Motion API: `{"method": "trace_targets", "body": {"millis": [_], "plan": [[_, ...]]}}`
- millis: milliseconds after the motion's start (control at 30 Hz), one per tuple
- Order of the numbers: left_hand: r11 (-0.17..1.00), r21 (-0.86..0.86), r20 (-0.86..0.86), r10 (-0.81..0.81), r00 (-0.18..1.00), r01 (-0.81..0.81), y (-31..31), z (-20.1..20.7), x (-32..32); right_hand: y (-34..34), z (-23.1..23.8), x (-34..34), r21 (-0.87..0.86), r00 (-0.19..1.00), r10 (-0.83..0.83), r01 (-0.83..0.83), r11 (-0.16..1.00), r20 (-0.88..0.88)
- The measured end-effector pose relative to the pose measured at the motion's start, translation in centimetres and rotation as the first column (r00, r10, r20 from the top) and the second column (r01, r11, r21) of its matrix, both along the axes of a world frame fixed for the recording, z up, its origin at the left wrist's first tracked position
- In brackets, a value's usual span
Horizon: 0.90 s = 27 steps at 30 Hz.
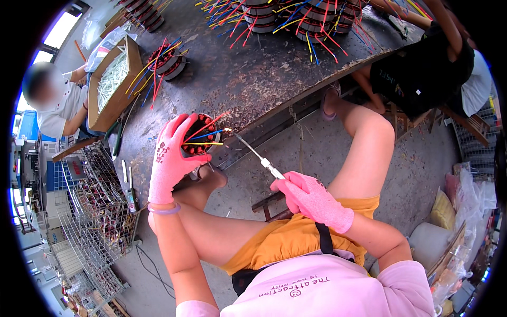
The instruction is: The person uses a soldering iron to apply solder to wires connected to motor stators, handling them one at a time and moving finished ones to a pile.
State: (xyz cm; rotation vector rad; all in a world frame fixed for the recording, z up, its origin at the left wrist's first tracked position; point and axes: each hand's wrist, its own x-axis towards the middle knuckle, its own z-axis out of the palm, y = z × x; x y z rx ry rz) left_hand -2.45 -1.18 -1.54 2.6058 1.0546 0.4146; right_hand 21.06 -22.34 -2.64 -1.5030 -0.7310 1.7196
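Note:
My left hand (173, 157), in a pink glove, is wrapped round the side of a motor stator (196, 127) with red-and-black windings at the table's near edge. Red, yellow and blue wires (206, 143) stick out from it to the right. In the pink-gloved fist of my right hand (311, 201) is a slim tool (270, 165) with a white handle and a thin metal shaft. Its tip points up and left, close to the wire ends; whether it touches them I cannot tell. The palm covers the rear of the handle.
Another wired stator (171, 66) stands farther back on the worn dark table (237, 79). Stator stacks (259, 18) line its far side. A cardboard box (134, 58) holds white sleeves at left, near a seated person. Wire baskets (95, 211) stand left; another person sits at right.

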Motion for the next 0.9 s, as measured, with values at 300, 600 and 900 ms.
{"method": "trace_targets", "body": {"millis": [300, 600, 900], "plan": [[1.0, -0.009, 0.013, -0.011, 1.0, 0.011, 0.3, -0.2, -0.1, 0.1, 0.0, 0.1, 0.035, 1.0, 0.013, -0.013, 0.999, 0.015], [1.0, -0.011, 0.036, -0.019, 0.999, 0.02, 0.2, -0.2, -0.1, 0.1, 0.7, 0.1, -0.005, 1.0, 0.014, -0.013, 1.0, 0.016], [1.0, -0.014, 0.023, -0.014, 1.0, 0.014, 0.2, -0.2, -0.1, 0.2, 0.4, 0.0, 0.005, 1.0, 0.014, -0.014, 1.0, 0.018]]}}
